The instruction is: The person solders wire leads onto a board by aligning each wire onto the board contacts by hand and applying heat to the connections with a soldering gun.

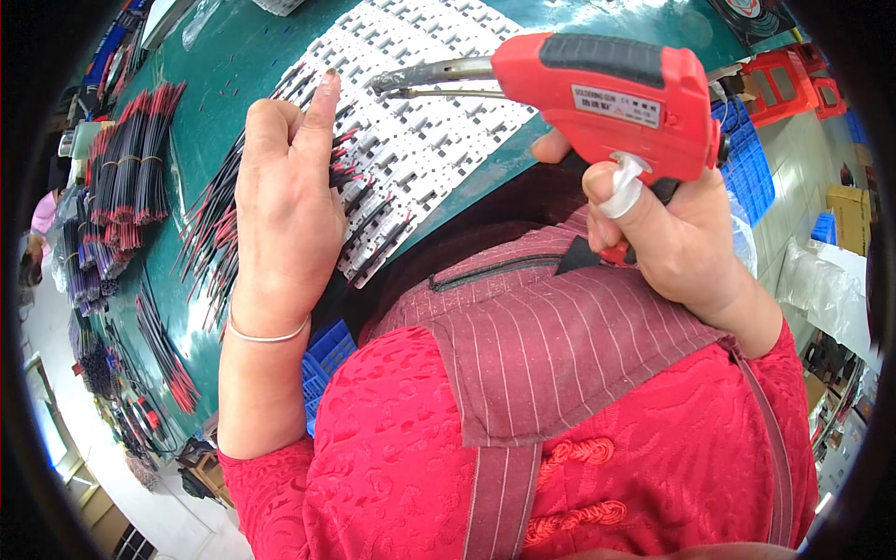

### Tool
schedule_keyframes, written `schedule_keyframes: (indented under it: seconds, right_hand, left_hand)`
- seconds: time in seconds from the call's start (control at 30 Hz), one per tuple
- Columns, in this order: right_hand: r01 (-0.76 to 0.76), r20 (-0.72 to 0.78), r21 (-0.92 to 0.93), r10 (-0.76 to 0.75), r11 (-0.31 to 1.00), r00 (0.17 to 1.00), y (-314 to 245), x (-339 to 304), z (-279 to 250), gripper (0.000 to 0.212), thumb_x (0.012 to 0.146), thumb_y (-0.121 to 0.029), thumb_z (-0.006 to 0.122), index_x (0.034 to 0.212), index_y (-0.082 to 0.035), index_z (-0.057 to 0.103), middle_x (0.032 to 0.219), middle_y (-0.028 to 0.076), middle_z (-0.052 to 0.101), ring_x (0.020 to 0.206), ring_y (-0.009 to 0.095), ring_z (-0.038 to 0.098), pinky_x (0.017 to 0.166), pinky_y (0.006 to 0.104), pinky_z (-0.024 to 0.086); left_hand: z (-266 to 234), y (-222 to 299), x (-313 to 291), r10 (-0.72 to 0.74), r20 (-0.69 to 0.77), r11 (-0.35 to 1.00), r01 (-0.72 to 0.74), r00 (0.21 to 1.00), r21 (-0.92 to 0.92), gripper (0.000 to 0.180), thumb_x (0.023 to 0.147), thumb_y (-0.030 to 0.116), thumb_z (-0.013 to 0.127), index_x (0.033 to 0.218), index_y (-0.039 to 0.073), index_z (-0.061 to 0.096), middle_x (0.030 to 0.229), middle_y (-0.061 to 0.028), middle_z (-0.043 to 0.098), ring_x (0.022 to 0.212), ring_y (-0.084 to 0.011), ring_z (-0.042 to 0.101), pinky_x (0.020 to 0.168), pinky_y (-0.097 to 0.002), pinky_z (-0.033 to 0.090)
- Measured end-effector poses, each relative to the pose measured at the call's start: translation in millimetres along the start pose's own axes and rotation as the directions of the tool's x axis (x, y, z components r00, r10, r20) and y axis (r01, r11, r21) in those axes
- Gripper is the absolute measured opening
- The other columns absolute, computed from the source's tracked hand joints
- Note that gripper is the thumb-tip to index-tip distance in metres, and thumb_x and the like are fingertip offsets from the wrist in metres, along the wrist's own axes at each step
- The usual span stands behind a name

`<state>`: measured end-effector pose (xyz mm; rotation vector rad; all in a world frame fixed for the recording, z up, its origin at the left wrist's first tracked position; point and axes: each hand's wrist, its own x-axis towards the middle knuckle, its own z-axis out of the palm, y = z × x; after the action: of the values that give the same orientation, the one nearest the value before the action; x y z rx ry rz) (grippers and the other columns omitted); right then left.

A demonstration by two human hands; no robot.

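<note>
Soldering gun (607, 103), red with a black top, is gripped firmly in the right hand (686, 233), its body to the right of the white panel (439, 140) and its metal nose carried leftward over the panel. By this hold, it seems, the tip can be steered among the panel's closely set details while the bulky body is held clear of them. White tape (623, 189) is wound around the right thumb (perhaps as padding against the handle). The left hand (285, 196) is held at the panel's left edge, above loose black and red wires (213, 222), one digit raised near the gun's tip and others curled; the wires are presumably laid there to be within easy reach. Tied wire bundles (126, 168) are set farther left of the panel, probably so that they are not mixed with the loose ones.

Whether a wire is pinched by the left hand cannot be told, since the palm is turned away. The gun's handle is largely covered by the right hand. Contact between tip and panel cannot be confirmed; the panel's far end is cut off, and its left edge is partly hidden by wires.
</note>
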<state>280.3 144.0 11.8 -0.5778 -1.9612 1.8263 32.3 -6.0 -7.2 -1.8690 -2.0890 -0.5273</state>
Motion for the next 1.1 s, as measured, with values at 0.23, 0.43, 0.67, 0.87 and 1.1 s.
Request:
schedule_keyframes:
  seconds: [0.23, 0.43, 0.67, 0.87, 1.1]
  right_hand:
    - [-0.025, -0.030, 0.016, 0.025, 1.000, 0.999, -0.4, 0.9, 4.6, 0.035, 0.098, -0.017, 0.061, 0.128, 0.001, 0.056, 0.116, 0.017, 0.068, 0.060, 0.005, 0.052, 0.056, 0.0221, 0.049]
    - [0.004, -0.003, 0.018, -0.004, 1.000, 1.000, 1.2, 0.5, 3.4, 0.035, 0.099, -0.018, 0.061, 0.128, 0.001, 0.055, 0.117, 0.017, 0.068, 0.060, 0.004, 0.052, 0.056, 0.0216, 0.049]
    - [-0.033, 0.000, 0.003, 0.033, 0.999, 0.999, -1.4, -1.4, 2.3, 0.036, 0.099, -0.018, 0.061, 0.129, 0.002, 0.056, 0.117, 0.015, 0.067, 0.062, 0.004, 0.053, 0.057, 0.0216, 0.049]
    - [-0.032, -0.066, 0.129, 0.041, 0.991, 0.997, -1.0, -2.6, 5.2, 0.026, 0.095, -0.017, 0.069, 0.115, 0.000, 0.065, 0.101, 0.007, 0.073, 0.068, 0.006, 0.059, 0.056, 0.0219, 0.048]
    - [-0.023, -0.069, 0.148, 0.033, 0.989, 0.997, 0.2, -2.5, 5.3, 0.025, 0.094, -0.013, 0.070, 0.115, 0.001, 0.065, 0.100, 0.008, 0.073, 0.071, 0.007, 0.061, 0.059, 0.0224, 0.049]
  left_hand:
    - [-1.4, -3.6, -2.6, -0.060, -0.038, 0.997, 0.058, 0.997, -0.049, 0.060, 0.066, -0.017, 0.060, 0.121, 0.004, 0.068, 0.089, -0.0115, 0.057, 0.080, -0.0281, 0.060, 0.074, -0.0355, 0.051]
    - [-3.0, -5.8, -7.8, -0.037, -0.074, 0.998, 0.033, 0.997, -0.050, 0.050, 0.066, -0.016, 0.066, 0.110, 0.007, 0.073, 0.088, -0.0087, 0.060, 0.080, -0.0246, 0.064, 0.071, -0.0337, 0.052]
    - [-2.2, 3.9, -2.8, -0.021, -0.007, 0.998, 0.021, 1.000, 0.061, 0.053, 0.063, -0.016, 0.065, 0.111, 0.006, 0.073, 0.093, -0.0093, 0.058, 0.080, -0.0261, 0.063, 0.071, -0.0356, 0.052]
    - [-5.4, 2.1, -2.5, 0.056, -0.012, 0.998, -0.056, 0.998, 0.039, 0.040, 0.063, -0.008, 0.069, 0.100, 0.005, 0.072, 0.085, -0.0075, 0.057, 0.073, -0.0251, 0.061, 0.063, -0.0360, 0.051]
    - [-6.6, 5.1, -2.3, 0.030, 0.018, 0.998, -0.030, 0.999, 0.046, 0.039, 0.063, -0.006, 0.071, 0.100, 0.007, 0.072, 0.083, -0.0067, 0.056, 0.071, -0.0240, 0.061, 0.061, -0.0358, 0.051]
